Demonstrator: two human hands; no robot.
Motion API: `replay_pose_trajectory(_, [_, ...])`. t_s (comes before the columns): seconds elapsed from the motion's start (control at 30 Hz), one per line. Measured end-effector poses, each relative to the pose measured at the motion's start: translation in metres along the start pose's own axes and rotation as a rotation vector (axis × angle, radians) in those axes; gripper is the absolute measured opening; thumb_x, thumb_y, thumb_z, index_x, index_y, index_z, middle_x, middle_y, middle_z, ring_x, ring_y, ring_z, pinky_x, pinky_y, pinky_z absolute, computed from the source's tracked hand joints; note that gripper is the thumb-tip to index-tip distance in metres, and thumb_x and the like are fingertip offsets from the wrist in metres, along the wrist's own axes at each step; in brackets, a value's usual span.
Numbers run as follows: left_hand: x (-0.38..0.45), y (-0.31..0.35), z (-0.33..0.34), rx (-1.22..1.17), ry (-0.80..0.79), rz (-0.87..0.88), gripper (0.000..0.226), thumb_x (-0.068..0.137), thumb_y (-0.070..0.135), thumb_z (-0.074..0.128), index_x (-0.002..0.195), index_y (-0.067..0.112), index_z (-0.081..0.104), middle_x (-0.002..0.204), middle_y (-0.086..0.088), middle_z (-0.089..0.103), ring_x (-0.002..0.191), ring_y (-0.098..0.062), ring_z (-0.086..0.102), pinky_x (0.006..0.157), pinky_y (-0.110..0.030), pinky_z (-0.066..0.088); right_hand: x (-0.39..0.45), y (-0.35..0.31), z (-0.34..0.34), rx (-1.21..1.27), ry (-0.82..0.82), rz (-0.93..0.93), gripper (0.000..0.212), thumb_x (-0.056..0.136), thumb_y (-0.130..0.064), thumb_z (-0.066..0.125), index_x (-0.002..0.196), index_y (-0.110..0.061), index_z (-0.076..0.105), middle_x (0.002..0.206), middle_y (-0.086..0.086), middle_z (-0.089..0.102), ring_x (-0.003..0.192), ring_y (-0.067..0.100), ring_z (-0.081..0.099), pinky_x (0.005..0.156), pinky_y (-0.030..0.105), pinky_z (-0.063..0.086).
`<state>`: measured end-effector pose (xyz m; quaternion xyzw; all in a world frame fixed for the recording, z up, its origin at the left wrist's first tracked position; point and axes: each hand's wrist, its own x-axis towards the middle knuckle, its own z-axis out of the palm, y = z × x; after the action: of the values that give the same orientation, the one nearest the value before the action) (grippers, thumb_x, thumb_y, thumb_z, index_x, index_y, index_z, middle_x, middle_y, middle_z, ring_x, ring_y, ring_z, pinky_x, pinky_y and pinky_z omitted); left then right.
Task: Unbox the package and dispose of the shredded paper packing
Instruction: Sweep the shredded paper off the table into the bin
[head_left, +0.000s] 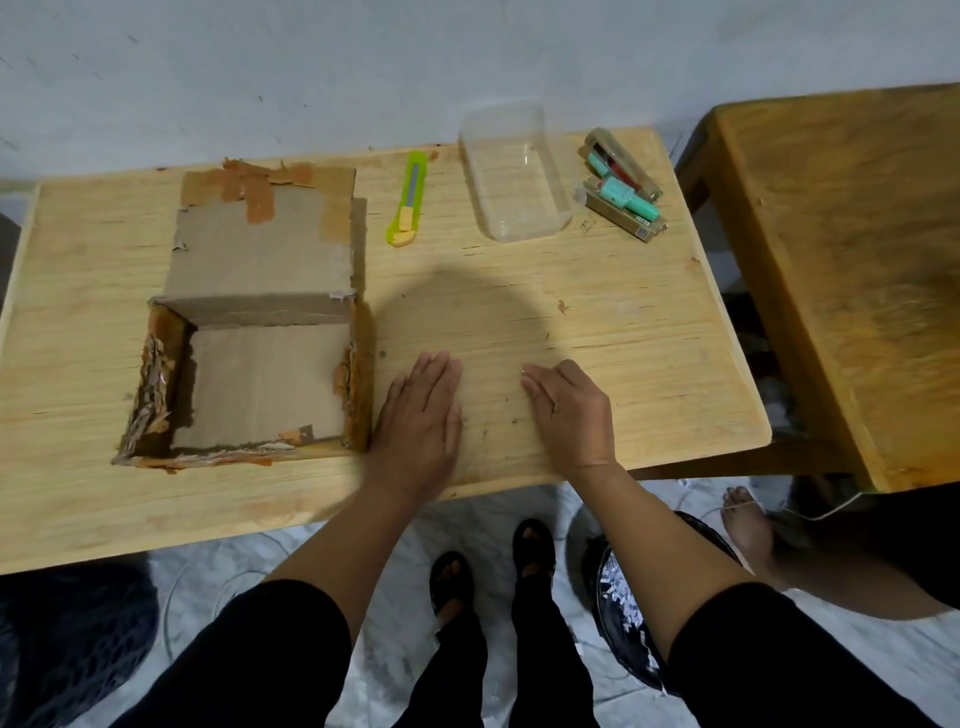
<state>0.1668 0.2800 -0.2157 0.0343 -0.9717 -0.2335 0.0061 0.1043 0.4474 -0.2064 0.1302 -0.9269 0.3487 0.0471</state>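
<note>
An open cardboard box (260, 374) with torn brown tape stands on the left of the wooden table (597, 312); its lid flap lies back and its inside shows bare cardboard. My left hand (421, 410) rests flat on the table, palm down, touching the box's right wall. My right hand (569, 405) rests on the table a little to the right, fingers loosely curled, with nothing seen in it. Below the table's front edge, on the floor at the right, a black-lined bin (623, 613) holds white shredded paper.
A green-yellow box cutter (408, 200), a clear plastic container (514, 176) and small packaged items with teal tubes (621, 187) lie at the table's back. A second wooden table (852, 260) stands at the right. Another person's bare foot (748, 525) is beside the bin.
</note>
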Motion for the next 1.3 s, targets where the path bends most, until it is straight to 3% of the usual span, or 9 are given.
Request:
replay_pose_trajectory(0.3, [0.0,0.012,0.001,0.052,-0.1,0.101,0.062,0.091,0.041,0.015,0.145,0.014,0.025,0.154,-0.006,0.023,0.144,-0.017,0.011,0.116,-0.038,0.007,-0.022,0.011,-0.028,0.124,0.112,0.298,0.019,0.09,-0.013,0.057,0.1,-0.004,0.07,0.089,0.012,0.066,0.075,0.012,0.053,0.066,-0.006,0.031])
replay_pose_trajectory(0.47, [0.005,0.066,0.024,0.061,-0.189,0.248,0.058,0.093,0.04,0.023,0.139,0.007,0.037,0.148,-0.012,0.036,0.139,-0.03,0.028,0.109,-0.05,0.026,-0.048,0.028,-0.057,0.113,0.26,0.353,0.015,0.088,-0.012,0.06,0.095,-0.007,0.072,0.089,0.014,0.069,0.075,0.014,0.057,0.07,0.011,0.04])
replay_pose_trajectory(0.6, [0.002,0.111,0.048,0.105,-0.243,0.356,0.06,0.098,0.041,0.01,0.137,0.007,0.041,0.144,-0.013,0.043,0.133,-0.033,0.038,0.103,-0.055,0.033,-0.073,0.041,-0.089,0.089,0.346,0.411,0.014,0.088,-0.01,0.06,0.093,-0.006,0.073,0.089,0.013,0.068,0.074,0.012,0.054,0.069,0.003,0.036])
replay_pose_trajectory(0.67, [0.001,0.127,0.056,0.144,-0.232,0.348,0.055,0.098,0.038,0.015,0.136,0.008,0.043,0.142,-0.012,0.045,0.131,-0.034,0.041,0.1,-0.059,0.034,-0.087,0.051,-0.105,0.1,0.366,0.464,0.015,0.088,-0.01,0.06,0.094,-0.005,0.072,0.09,0.013,0.067,0.076,0.013,0.056,0.07,0.006,0.039])
replay_pose_trajectory(0.77, [0.0,0.136,0.063,0.173,-0.22,0.305,0.053,0.093,0.033,0.024,0.138,0.01,0.038,0.143,-0.011,0.044,0.133,-0.033,0.039,0.103,-0.059,0.029,-0.111,0.073,-0.122,0.063,0.361,0.534,0.016,0.089,-0.013,0.059,0.095,-0.006,0.072,0.09,0.015,0.066,0.078,0.025,0.062,0.072,0.03,0.05])
replay_pose_trajectory(0.93, [-0.002,0.135,0.067,0.196,-0.22,0.281,0.054,0.095,0.034,0.018,0.143,0.013,0.029,0.15,-0.01,0.033,0.14,-0.031,0.027,0.109,-0.056,0.023,-0.153,0.107,-0.144,-0.002,0.304,0.654,0.016,0.091,-0.012,0.056,0.095,-0.005,0.07,0.096,0.016,0.064,0.084,0.03,0.06,0.074,0.028,0.042])
replay_pose_trajectory(1.1, [-0.006,0.146,0.068,0.166,-0.199,0.227,0.058,0.094,0.036,0.013,0.143,0.01,0.029,0.151,-0.012,0.03,0.141,-0.032,0.022,0.111,-0.055,0.018,-0.193,0.138,-0.16,-0.163,-0.034,0.829,0.025,0.09,-0.019,0.054,0.114,-0.013,0.059,0.12,0.015,0.052,0.098,0.034,0.057,0.086,0.037,0.043])
replay_pose_trajectory(1.2, [-0.011,0.162,0.071,0.104,-0.172,0.15,0.052,0.097,0.03,0.02,0.142,0.006,0.028,0.152,-0.017,0.027,0.142,-0.035,0.017,0.113,-0.054,0.013,-0.205,0.149,-0.168,-0.306,-0.376,0.863,0.053,0.088,-0.054,0.046,0.132,-0.022,0.046,0.141,0.008,0.038,0.13,0.027,0.038,0.111,0.051,0.018])
replay_pose_trajectory(1.3, [-0.017,0.177,0.07,0.09,-0.169,0.122,0.045,0.097,0.017,0.034,0.14,0.002,0.029,0.15,-0.021,0.027,0.141,-0.038,0.017,0.113,-0.054,0.017,-0.2,0.148,-0.179,-0.357,-0.494,0.783,0.063,0.092,-0.059,0.026,0.141,-0.019,0.032,0.153,0.006,0.021,0.144,0.023,0.01,0.116,0.049,0.001])
